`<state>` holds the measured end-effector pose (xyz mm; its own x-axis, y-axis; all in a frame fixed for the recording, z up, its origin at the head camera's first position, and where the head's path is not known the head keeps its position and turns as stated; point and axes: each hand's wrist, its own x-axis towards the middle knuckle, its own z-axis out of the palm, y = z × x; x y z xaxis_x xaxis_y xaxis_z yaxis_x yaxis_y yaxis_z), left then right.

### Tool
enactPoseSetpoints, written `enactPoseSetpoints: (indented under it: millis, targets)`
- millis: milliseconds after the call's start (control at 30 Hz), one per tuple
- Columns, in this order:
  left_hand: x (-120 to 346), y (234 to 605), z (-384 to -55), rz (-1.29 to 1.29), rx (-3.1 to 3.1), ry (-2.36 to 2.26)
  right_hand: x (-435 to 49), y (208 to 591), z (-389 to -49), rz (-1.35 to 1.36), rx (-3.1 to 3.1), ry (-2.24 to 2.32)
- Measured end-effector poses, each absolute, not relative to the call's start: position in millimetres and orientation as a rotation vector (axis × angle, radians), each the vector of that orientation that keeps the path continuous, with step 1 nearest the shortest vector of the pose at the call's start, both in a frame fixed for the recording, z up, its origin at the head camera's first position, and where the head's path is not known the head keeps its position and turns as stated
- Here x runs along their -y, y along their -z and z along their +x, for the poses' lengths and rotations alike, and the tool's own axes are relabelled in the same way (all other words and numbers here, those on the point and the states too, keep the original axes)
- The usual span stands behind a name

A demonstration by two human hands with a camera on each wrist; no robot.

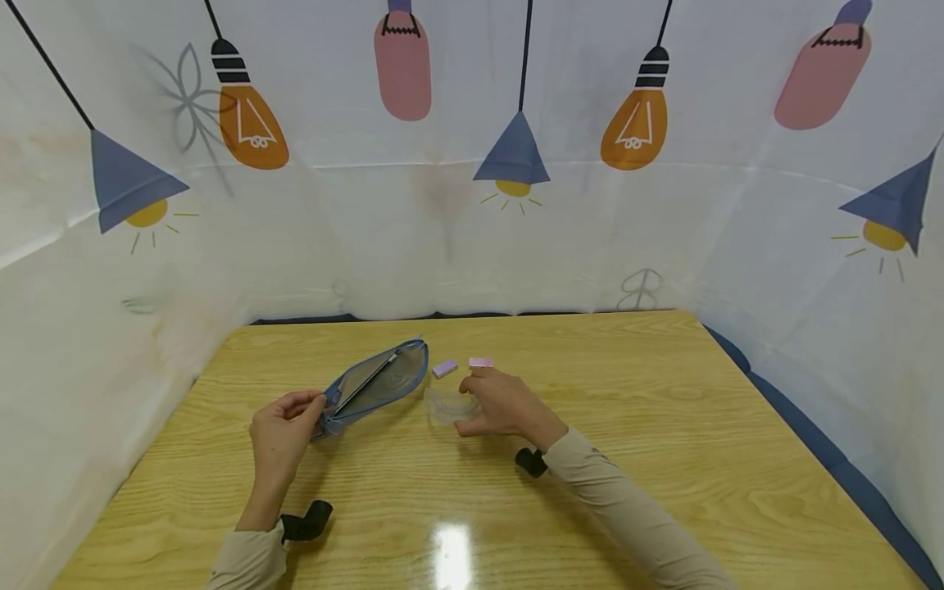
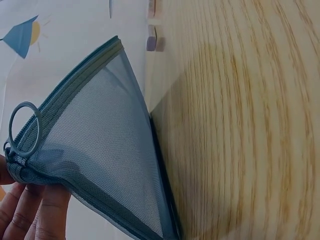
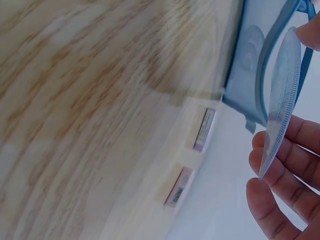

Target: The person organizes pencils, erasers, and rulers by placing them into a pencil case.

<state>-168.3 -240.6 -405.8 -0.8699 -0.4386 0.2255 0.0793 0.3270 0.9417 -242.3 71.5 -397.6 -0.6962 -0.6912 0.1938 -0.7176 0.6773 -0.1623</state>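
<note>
My left hand [image 1: 279, 430] pinches the near left corner of a blue mesh zip pouch [image 1: 404, 383], by its round zip-pull ring [image 2: 38, 131]. The pouch stands tilted up on the table with its mouth gaping. A long slender item [image 1: 366, 383] shows inside; its kind cannot be made out. Just right of the pouch, my right hand [image 1: 507, 405] holds a clear protractor [image 3: 283, 97] between thumb and fingers. Tick marks run along its curved edge. Beyond that hand, a purple eraser [image 1: 445, 369] and a pink eraser [image 1: 480, 362] lie on the table.
The wood-grain table [image 1: 664, 410] has a printed cloth [image 1: 369, 246] hanging behind it and at its sides. Black camera mounts [image 1: 307, 521] sit at both wrists, close above the tabletop.
</note>
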Motion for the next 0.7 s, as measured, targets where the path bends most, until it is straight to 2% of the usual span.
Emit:
enactPoseSetpoints:
  millis: [700]
  targets:
    - [239, 406, -167, 0.308, 2.176, 1.567, -73, 387, -240, 1.223, 2.619, -0.354]
